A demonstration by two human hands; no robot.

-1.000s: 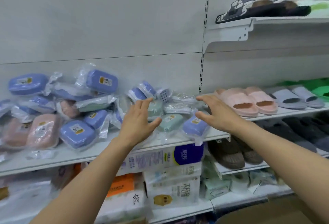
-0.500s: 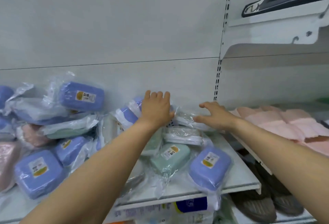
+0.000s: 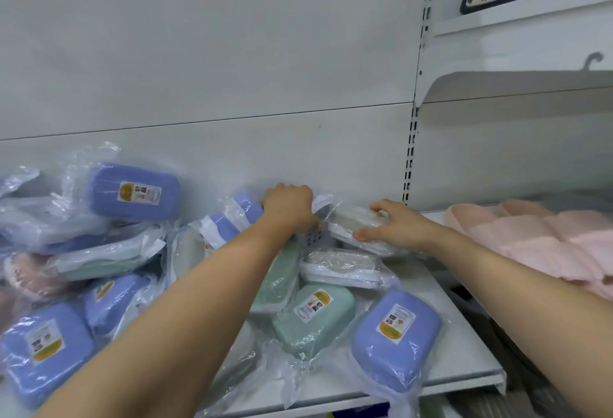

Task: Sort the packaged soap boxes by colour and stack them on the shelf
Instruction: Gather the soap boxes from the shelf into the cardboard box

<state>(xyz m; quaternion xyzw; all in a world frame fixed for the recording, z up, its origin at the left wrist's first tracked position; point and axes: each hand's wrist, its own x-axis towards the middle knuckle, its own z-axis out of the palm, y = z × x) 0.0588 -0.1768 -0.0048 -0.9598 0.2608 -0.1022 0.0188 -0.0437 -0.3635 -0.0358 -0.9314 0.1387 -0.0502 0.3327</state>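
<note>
We are gripping with our left hand (image 3: pixel 289 208), fingers curled over a perforated lilac soap box in crinkled clear plastic (image 3: pixel 317 235) at the back of the white metal shelf (image 3: pixel 464 363); our right hand (image 3: pixel 394 224) is pinching a pale flat bagged box (image 3: pixel 356 222) just beside it, its long axis running left-right; glossy rounded boxes are lying nearer us.

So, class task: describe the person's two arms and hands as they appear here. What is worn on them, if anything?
Both forearms are bare up to the frame's edge: no sleeves show. The left hand and right hand wear no gloves, and no watch, bracelet or ring can be seen on the wrists or on the fingers that show.
</note>
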